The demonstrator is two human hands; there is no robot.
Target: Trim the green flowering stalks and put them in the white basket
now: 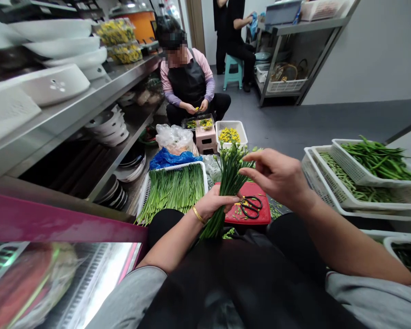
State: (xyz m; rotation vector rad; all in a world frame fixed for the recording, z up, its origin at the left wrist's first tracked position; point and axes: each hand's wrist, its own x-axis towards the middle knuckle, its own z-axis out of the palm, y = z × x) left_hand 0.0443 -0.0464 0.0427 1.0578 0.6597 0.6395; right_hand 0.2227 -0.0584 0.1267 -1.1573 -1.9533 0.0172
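Note:
My left hand (216,202), with a gold bracelet at the wrist, is closed round a bunch of flowering chives (230,176). The bunch stands nearly upright, its pale green buds at the top and its stem ends down by my lap. Beside the buds is my right hand (279,178), thumb and forefinger apart and the other fingers curled; nothing shows between them. Below lies a pair of black-handled scissors (251,208) on a red board or stool top (264,215), among small green scraps. More chives (176,189) fill a white basket (206,177) at the left.
White baskets (344,196) of green peppers and beans are stacked at right. A steel shelf (130,84) with white dishes runs along the left. Ahead, a co-worker (188,80) sits by a basket (245,135) of yellow flowers. Another person (238,32) sits further back.

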